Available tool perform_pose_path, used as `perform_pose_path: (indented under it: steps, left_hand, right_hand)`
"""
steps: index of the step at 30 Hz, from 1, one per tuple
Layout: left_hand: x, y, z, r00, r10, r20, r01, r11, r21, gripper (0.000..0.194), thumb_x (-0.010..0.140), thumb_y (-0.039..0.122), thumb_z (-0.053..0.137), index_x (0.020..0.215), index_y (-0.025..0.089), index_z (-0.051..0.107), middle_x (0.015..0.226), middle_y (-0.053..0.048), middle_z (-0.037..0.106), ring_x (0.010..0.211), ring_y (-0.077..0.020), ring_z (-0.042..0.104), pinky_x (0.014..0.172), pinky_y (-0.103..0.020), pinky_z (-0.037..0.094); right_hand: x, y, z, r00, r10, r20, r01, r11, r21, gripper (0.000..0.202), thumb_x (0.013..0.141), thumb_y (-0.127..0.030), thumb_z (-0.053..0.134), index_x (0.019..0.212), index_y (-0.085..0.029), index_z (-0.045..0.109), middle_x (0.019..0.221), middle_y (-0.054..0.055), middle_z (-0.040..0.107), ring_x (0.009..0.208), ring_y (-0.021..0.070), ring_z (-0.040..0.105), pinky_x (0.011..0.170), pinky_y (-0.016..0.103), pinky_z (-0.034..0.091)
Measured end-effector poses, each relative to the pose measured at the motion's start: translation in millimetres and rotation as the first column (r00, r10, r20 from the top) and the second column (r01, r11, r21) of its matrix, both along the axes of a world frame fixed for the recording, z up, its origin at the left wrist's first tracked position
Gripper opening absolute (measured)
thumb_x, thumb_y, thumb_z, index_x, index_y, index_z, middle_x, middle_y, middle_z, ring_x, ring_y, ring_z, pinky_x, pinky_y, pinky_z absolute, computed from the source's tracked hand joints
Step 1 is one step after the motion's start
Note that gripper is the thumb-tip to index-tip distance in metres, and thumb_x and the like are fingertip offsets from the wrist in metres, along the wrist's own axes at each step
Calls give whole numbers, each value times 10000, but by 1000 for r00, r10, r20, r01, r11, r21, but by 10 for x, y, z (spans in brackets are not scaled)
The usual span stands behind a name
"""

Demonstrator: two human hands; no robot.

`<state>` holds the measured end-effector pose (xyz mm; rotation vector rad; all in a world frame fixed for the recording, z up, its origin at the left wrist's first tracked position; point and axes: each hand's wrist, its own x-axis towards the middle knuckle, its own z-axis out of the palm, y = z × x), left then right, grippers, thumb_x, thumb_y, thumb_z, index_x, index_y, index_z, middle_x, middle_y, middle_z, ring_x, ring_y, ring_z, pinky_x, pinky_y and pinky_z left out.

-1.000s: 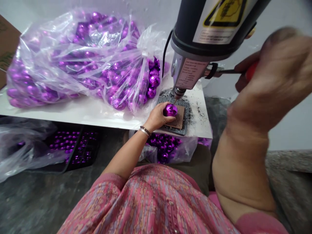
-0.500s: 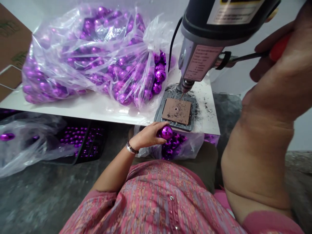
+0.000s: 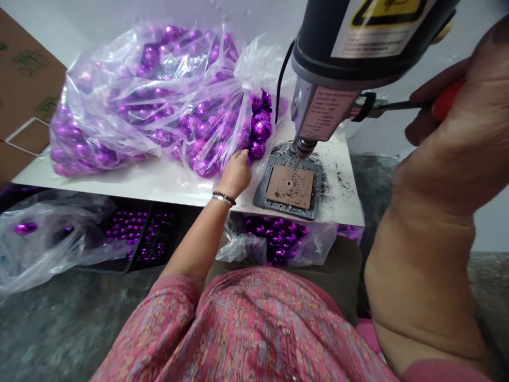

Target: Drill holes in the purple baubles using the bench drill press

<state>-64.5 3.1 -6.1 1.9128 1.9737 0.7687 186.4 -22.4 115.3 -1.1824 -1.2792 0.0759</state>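
Observation:
My right hand (image 3: pixel 457 101) is wrapped round the red knob of the drill press's feed lever (image 3: pixel 401 105). The drill press (image 3: pixel 334 101) stands in front of me, its thin bit above a brown square pad (image 3: pixel 292 187) with a small hole in it. Dark shavings lie on the pad and on the grey base (image 3: pixel 262 199). My left hand (image 3: pixel 237 172) is at the mouth of a clear plastic bag (image 3: pixel 167 127), its fingers curled beside shiny purple balls (image 3: pixel 260 130). Whatever those fingers grip is hidden behind the hand.
Below the table edge, over my lap, more purple balls (image 3: pixel 278 241) lie in an open plastic bag. To the left are a black crate (image 3: pixel 149 233) of purple balls and loose plastic film (image 3: pixel 51 244). A cardboard box (image 3: pixel 27 79) stands at far left; a black cable (image 3: pixel 283 74) hangs behind the drill.
My left hand has moved up and left from above the lap bag to the big bag's mouth; the purple ball it held no longer shows. My right hand stays on the lever.

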Motion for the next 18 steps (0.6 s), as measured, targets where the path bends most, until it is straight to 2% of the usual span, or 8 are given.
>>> perform_pose_path:
  steps: [3,6,8,10,12,14,16,18]
  left_hand:
    - [-79,153,40,985,84,-148,-91,995,-48,521,921,132,501,1419,135,653,1420,-226,669,1277,-378,653,1115,-513,500]
    - [-99,197,68,956,84,-282,-127,982,-137,499,908,268,624,1387,132,658,1341,-257,690,1197,-431,680,1040,-561,520]
    - [-74,216,71,938,70,-339,-133,977,-165,572,861,267,688,1414,130,629,1330,-264,693,1165,-436,692,1004,-560,531]
    - [-44,232,67,929,67,-363,-137,976,-170,610,840,220,694,1437,130,602,1309,-263,704,1145,-428,703,986,-551,539]
    - [-31,225,65,936,78,-343,-141,976,-164,589,835,203,698,1413,130,612,1277,-261,716,1146,-428,705,988,-558,541]
    - [-43,174,72,968,102,-228,-132,984,-121,579,817,226,735,1381,144,629,1259,-237,728,1172,-413,700,1015,-548,543]
    - [-70,71,82,996,86,29,-83,994,-71,582,799,271,770,1357,174,636,1224,-181,747,1172,-353,706,1018,-484,563]
    - [-94,-69,89,926,17,377,11,997,-71,552,825,339,742,1349,209,625,1182,-122,764,1106,-274,733,959,-404,595]
  right_hand:
    - [-61,-26,57,1000,28,-5,-28,1000,-2,482,1049,-361,384,649,-110,287,597,-24,365,609,-40,387,761,172,364]
    - [-68,-40,64,999,40,3,-40,999,-8,436,1054,-338,354,680,-114,330,600,-24,354,585,-37,341,734,178,334]
    - [-51,-24,40,999,37,32,-37,999,13,425,1060,-344,348,704,-113,352,595,-27,351,561,-34,314,717,181,327]
    - [-37,9,12,997,57,47,-61,996,70,499,1051,-492,363,723,-117,340,598,-30,353,546,-30,307,698,183,328]
    - [-33,37,-4,994,100,52,-106,987,121,640,950,-712,354,716,-120,299,603,-29,340,556,-30,325,688,185,324]
    - [-34,49,-4,989,136,64,-144,979,147,704,869,-800,332,706,-118,275,603,-28,293,577,-29,367,691,183,321]
    - [-33,44,4,984,155,90,-167,976,143,692,897,-778,331,704,-115,277,606,-26,260,591,-25,405,692,180,320]
    - [-32,31,9,984,147,104,-162,974,157,671,931,-747,324,711,-115,270,604,-24,270,582,-26,390,683,179,315]
